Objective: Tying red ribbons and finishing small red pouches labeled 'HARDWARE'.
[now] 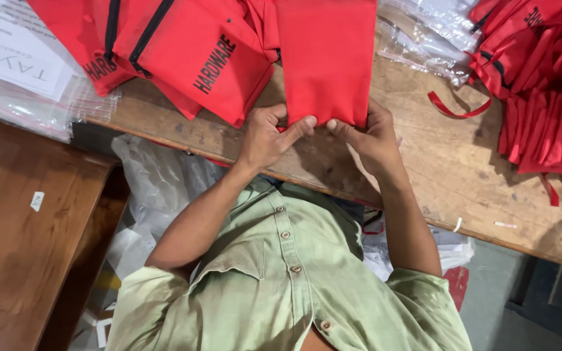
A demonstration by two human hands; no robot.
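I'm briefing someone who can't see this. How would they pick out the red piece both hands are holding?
Start at the long wooden table and find its near edge in the middle. There the left hand and right hand pinch the bottom edge of a flat red fabric piece. Unlike the red zipped pouches to its left, it shows no lettering or zipper.

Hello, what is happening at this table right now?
A person in a green shirt holds the near edge of a flat red cloth piece with both hands, left hand and right hand, thumbs pressing on it. It lies on a wooden table, between piles of red bags and clear plastic sleeves.
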